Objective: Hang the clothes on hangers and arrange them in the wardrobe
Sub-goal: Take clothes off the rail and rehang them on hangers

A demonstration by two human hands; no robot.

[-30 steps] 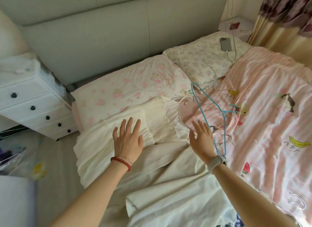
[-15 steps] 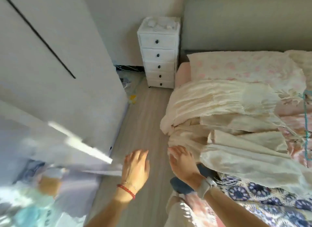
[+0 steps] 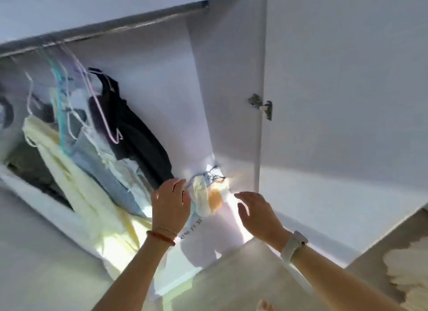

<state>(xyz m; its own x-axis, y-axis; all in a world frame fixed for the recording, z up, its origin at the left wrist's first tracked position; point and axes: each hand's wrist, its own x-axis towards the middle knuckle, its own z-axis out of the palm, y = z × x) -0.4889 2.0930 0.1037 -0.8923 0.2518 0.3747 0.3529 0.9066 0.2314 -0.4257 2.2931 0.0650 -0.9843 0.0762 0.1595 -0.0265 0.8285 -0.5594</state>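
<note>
The open wardrobe (image 3: 199, 83) fills the view, tilted. Its metal rail (image 3: 129, 27) runs along the top. Several clothes hang from it on thin hangers: a pale yellow garment (image 3: 76, 183), a light blue one (image 3: 104, 171) and a black one (image 3: 139, 134), with a pink hanger (image 3: 97, 97) and a teal hanger (image 3: 59, 97). My left hand (image 3: 170, 203) reaches in below the black garment with fingers loosely bent, holding nothing. My right hand (image 3: 257, 212) is beside it, fingers spread and empty. A bundled white and yellow item (image 3: 206, 199) lies between them.
The wardrobe door (image 3: 342, 90) stands open on the right, with a metal hinge (image 3: 261, 105) on its inner edge. A cream garment's edge (image 3: 410, 273) shows at the lower right. Sunlight falls across the wardrobe's lower part.
My view has swung from the bed, past the floor and bedside drawers, to the open wardrobe. Both hands left the cream dress on the bed and now reach into the wardrobe, empty.
</note>
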